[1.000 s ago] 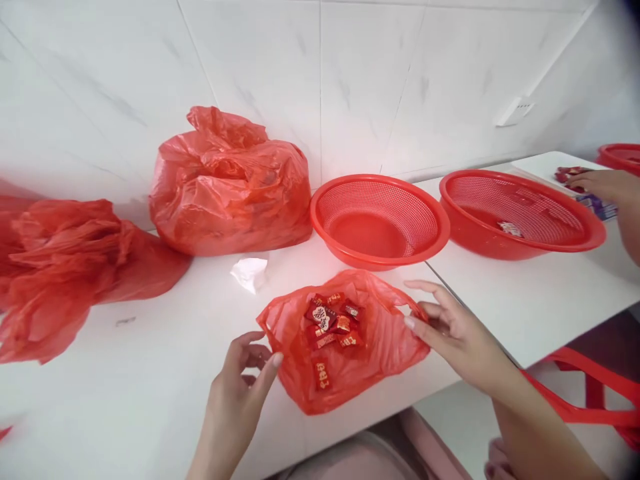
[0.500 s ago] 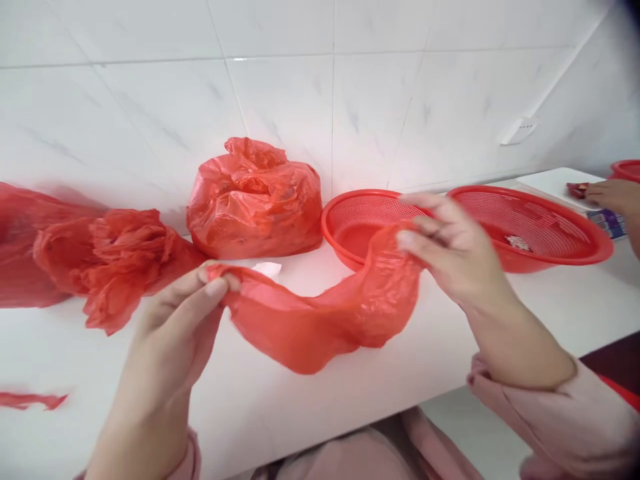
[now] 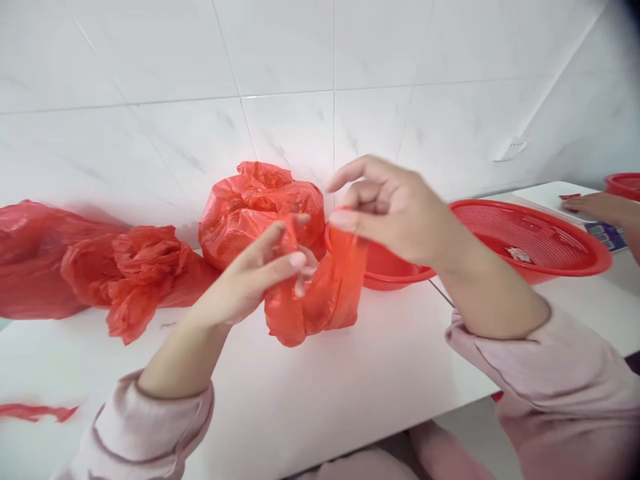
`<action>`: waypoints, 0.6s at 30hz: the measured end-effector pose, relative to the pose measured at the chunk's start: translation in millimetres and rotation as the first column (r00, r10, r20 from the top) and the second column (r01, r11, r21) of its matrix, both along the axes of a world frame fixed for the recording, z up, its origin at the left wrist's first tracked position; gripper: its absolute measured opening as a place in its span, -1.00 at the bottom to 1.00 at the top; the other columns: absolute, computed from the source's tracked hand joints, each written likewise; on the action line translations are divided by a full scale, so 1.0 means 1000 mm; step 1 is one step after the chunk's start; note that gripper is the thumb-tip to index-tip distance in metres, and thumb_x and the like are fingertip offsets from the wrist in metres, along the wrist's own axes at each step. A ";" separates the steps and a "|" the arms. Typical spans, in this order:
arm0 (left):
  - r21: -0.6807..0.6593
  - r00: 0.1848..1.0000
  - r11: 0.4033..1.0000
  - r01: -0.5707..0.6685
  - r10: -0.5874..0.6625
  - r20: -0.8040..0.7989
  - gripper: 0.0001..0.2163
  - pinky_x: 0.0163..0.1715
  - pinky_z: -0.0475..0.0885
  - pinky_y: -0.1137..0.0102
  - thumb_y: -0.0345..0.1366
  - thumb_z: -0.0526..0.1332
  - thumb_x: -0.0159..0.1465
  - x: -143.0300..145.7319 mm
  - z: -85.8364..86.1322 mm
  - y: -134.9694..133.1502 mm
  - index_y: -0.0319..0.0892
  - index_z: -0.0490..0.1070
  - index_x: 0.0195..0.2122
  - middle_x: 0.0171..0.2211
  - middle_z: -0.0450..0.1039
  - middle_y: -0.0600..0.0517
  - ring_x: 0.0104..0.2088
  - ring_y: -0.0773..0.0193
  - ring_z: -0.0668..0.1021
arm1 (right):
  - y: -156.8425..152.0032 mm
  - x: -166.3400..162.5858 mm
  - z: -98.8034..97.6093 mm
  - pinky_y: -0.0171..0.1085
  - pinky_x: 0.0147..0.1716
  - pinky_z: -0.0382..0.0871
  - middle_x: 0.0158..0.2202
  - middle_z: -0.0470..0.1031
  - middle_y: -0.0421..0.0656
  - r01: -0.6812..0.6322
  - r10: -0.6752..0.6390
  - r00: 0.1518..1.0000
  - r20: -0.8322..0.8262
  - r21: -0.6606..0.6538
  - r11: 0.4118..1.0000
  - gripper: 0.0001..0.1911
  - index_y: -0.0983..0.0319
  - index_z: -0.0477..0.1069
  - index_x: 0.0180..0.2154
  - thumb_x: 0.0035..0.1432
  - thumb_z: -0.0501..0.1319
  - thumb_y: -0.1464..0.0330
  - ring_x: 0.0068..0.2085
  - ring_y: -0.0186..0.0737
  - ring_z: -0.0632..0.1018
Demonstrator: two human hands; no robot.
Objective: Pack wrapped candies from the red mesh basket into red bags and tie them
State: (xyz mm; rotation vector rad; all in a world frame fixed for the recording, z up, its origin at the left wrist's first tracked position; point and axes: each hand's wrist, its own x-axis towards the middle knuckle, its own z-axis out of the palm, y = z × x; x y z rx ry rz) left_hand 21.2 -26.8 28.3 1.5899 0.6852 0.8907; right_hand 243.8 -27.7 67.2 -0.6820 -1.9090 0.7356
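A small red plastic bag (image 3: 313,303) hangs just above the white table (image 3: 350,373), bunched into a pouch. My left hand (image 3: 260,273) pinches one handle of the bag. My right hand (image 3: 390,207) pinches the other handle, close beside the left. The two handles are drawn together above the bag. The sweets inside are hidden by the plastic.
A stuffed red bag (image 3: 255,207) stands against the tiled wall behind my hands. Crumpled red bags (image 3: 100,273) lie at the left. Two red mesh baskets (image 3: 530,237) sit at the right. Another person's hand (image 3: 595,207) rests at the far right.
Both hands took the bag's handles, lifted it off the table and brought the handles together, so the bag went from spread flat to a hanging pouch.
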 end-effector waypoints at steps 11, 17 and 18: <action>-0.279 0.983 0.949 -0.147 0.109 -0.146 -0.63 -0.56 0.34 0.49 0.03 0.19 0.23 0.015 -0.016 0.012 -0.21 0.42 -0.43 -0.60 0.28 0.12 -0.59 0.43 0.32 | 0.019 -0.023 -0.039 -0.20 -0.15 0.44 -0.14 0.46 -0.18 -0.094 0.105 0.981 0.165 -0.070 0.993 -0.71 0.16 0.37 -0.05 0.16 0.25 0.35 -0.15 -0.27 0.51; -0.320 1.000 0.947 0.014 -0.022 -0.021 -0.63 -0.61 0.31 0.48 0.01 0.07 0.33 0.006 -0.032 0.021 -0.20 0.45 -0.31 -0.71 0.30 0.13 -0.71 0.41 0.32 | 0.003 -0.016 -0.066 -0.30 -0.35 0.38 -0.39 0.41 -0.24 0.015 -0.006 0.998 0.056 -0.158 0.987 -0.91 0.20 0.36 -0.32 0.21 0.21 0.33 -0.37 -0.36 0.44; -0.290 0.999 0.956 0.038 -0.046 -0.021 -0.63 -0.56 0.36 0.46 -0.01 0.06 0.34 0.005 -0.032 0.021 -0.21 0.46 -0.31 -0.66 0.40 0.07 -0.66 0.38 0.40 | -0.003 -0.017 -0.065 -0.31 -0.35 0.38 -0.40 0.42 -0.24 -0.001 0.007 0.999 0.040 -0.155 0.988 -0.91 0.20 0.36 -0.33 0.21 0.22 0.33 -0.37 -0.36 0.45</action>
